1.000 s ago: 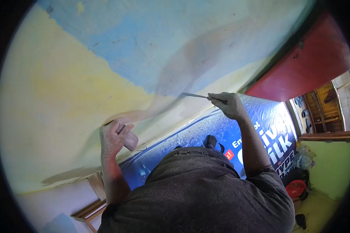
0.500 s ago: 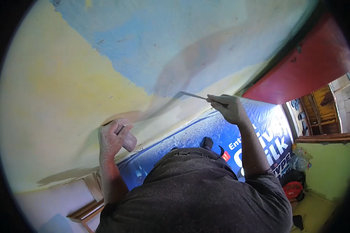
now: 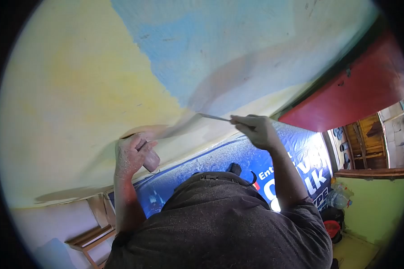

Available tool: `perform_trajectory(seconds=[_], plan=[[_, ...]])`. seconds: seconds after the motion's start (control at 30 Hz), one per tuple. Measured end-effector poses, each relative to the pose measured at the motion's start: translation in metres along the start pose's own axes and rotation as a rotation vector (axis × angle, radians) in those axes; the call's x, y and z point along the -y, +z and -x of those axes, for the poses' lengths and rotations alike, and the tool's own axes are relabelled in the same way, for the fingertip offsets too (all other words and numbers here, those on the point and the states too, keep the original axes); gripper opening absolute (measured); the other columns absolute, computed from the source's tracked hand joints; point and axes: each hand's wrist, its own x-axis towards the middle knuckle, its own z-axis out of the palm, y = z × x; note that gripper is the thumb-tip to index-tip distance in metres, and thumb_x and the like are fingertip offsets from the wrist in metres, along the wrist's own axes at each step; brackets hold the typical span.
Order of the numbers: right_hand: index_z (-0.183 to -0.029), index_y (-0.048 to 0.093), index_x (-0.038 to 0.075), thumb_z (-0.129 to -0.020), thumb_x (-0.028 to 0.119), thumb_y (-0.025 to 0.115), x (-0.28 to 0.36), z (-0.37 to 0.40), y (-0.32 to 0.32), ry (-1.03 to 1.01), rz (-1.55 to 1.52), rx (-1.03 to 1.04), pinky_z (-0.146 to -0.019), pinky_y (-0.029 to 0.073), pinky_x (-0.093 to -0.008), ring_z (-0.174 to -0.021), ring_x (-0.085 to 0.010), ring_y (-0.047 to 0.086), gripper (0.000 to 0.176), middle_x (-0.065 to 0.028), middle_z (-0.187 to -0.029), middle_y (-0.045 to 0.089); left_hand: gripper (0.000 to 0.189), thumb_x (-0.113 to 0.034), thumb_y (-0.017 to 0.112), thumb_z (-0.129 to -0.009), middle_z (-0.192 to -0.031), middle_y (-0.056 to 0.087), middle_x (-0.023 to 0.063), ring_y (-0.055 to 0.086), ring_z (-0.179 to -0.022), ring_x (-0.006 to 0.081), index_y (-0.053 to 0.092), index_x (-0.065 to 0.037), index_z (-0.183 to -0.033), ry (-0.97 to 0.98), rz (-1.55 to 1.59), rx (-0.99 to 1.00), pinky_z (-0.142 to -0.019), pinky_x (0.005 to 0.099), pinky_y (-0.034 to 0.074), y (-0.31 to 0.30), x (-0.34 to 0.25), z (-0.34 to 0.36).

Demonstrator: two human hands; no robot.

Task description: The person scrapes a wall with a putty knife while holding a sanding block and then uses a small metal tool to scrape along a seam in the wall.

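Observation:
My right hand [image 3: 257, 130] is closed round the end of a thin flat scraper [image 3: 215, 118]. Its blade points left, the tip at or very close to the painted wall [image 3: 90, 85]. Near the wall's lower part, my left hand [image 3: 132, 154] is closed on a dusty, pinkish-grey folded piece [image 3: 151, 160] that hangs below the fingers; its exact kind does not show. Pale dust coats the left hand and forearm. Yellow and cream paint meets a blue patch in front of me, with the arm's shadow across it.
A blue printed sheet [image 3: 206, 157], strewn with white dust, covers the floor along the wall. To the right are a red panel [image 3: 345, 85], a green low wall [image 3: 372, 201] and plastic bottles [image 3: 339, 198]. A wooden frame [image 3: 87, 240] stands at lower left.
My right hand has shifted slightly left and down, with the scraper now looking flatter. The camera view has tilted a little; the left hand keeps its hold near the wall.

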Motion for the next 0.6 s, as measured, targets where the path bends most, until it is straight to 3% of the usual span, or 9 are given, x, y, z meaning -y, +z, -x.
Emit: perform_trajectory(seconds=[0.27,0.4,0.53,0.6], plan=[[-0.134,0.080,0.007,-0.103,0.018,0.077,0.024,0.000,-0.006,0.023,-0.010,0.002,-0.089,0.061,-0.0378,-0.097,-0.0299,0.080,0.032,-0.0168,-0.110,0.083,0.034,-0.033,0.092,-0.087,-0.090,0.079,0.0144,0.077,-0.083,0.0315,0.082,-0.009,-0.110,0.104,-0.104,-0.027,-0.078,0.0413,0.060,-0.003,-0.009,-0.001],[-0.136,0.079,0.009,-0.103,0.018,0.077,0.034,-0.003,-0.017,0.041,-0.066,-0.046,-0.088,0.061,-0.0380,-0.096,-0.0305,0.080,0.034,-0.0162,-0.107,0.083,0.033,-0.032,0.092,-0.087,-0.092,0.080,0.0141,0.077,-0.084,0.0325,0.082,-0.009,-0.109,0.055,0.011,-0.027,-0.080,0.0420,0.061,0.005,0.004,0.001],[-0.136,0.078,0.006,-0.102,0.012,0.077,0.066,-0.005,-0.007,-0.047,0.087,0.066,-0.088,0.063,-0.0371,-0.097,-0.0270,0.082,0.035,-0.0155,-0.112,0.084,0.032,-0.033,0.091,-0.088,-0.091,0.080,0.0139,0.078,-0.084,0.0323,0.082,-0.010,-0.109,0.088,-0.022,-0.031,-0.079,0.0419,0.061,0.003,-0.002,0.000],[-0.136,0.078,0.006,-0.102,0.011,0.077,0.051,-0.006,-0.018,-0.066,0.014,-0.056,-0.087,0.064,-0.0374,-0.097,-0.0271,0.082,0.034,-0.0163,-0.111,0.084,0.032,-0.033,0.091,-0.088,-0.091,0.080,0.0141,0.078,-0.083,0.0319,0.082,-0.010,-0.109,0.132,-0.039,-0.042,-0.077,0.0418,0.061,0.002,0.000,-0.001]])
